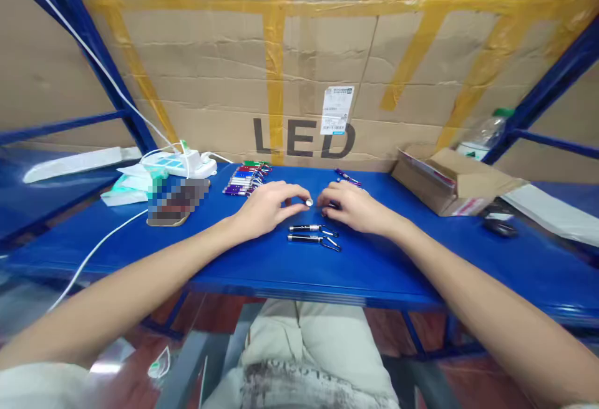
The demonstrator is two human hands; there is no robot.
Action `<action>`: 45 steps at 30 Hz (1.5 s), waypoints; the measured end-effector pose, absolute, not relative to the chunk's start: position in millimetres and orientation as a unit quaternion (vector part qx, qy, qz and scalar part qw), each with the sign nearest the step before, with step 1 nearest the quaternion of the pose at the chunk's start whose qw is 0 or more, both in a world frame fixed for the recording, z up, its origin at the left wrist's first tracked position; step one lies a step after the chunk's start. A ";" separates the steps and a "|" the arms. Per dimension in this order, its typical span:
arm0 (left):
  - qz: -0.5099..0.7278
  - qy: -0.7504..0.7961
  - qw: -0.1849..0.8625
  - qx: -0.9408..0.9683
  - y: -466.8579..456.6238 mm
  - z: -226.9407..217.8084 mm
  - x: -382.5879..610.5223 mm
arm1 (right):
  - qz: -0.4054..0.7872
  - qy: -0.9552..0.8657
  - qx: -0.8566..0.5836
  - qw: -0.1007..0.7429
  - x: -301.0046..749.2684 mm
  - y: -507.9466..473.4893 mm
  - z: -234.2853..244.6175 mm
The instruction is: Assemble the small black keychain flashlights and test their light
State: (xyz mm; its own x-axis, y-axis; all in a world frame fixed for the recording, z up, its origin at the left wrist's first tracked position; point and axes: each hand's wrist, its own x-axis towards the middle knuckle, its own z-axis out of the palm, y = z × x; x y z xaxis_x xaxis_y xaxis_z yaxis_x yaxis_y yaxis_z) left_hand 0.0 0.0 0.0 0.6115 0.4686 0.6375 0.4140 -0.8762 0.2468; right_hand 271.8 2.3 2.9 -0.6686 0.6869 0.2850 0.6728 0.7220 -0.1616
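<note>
My left hand (270, 208) pinches a small round silvery piece (309, 202) between thumb and forefinger, over the blue table. Close by on the right, my right hand (349, 207) is curled with its fingers together; something dark shows among them, but its kind is hidden. Just below the hands lie two black pen-shaped keychain lights, an upper one (303, 228) and a lower one (304, 239), their clips pointing right. Beyond my left hand is a row of similar coloured keychain lights (243, 179). Purple ones (347, 177) lie behind my right hand.
A phone (171, 216), a tissue pack (133, 184) and a white power strip (171, 163) with cables occupy the left of the table (262, 265). On the right are an open cardboard box (449, 181) and a black mouse-like object (500, 227). A large cardboard sheet (201, 97) stands behind.
</note>
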 end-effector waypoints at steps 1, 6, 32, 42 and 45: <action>0.360 0.255 0.056 0.896 1.0 -0.2 0.5 | 0.023 -0.914 -0.369 0.164 272.8 2.4 3.0; 0.341 0.301 0.154 0.877 7.0 -2.9 2.9 | 0.054 -0.920 -0.351 0.168 276.0 2.7 3.1; 0.276 0.309 0.200 0.888 5.1 -4.0 3.4 | 0.182 -0.845 -0.302 0.403 251.9 -17.9 7.8; 0.282 0.303 0.220 0.883 2.4 -4.5 6.2 | 0.170 -0.854 -0.297 0.392 251.0 -19.4 9.3; 0.280 0.304 0.217 0.885 3.2 -5.4 5.8 | 0.167 -0.856 -0.299 0.387 251.8 -18.9 10.0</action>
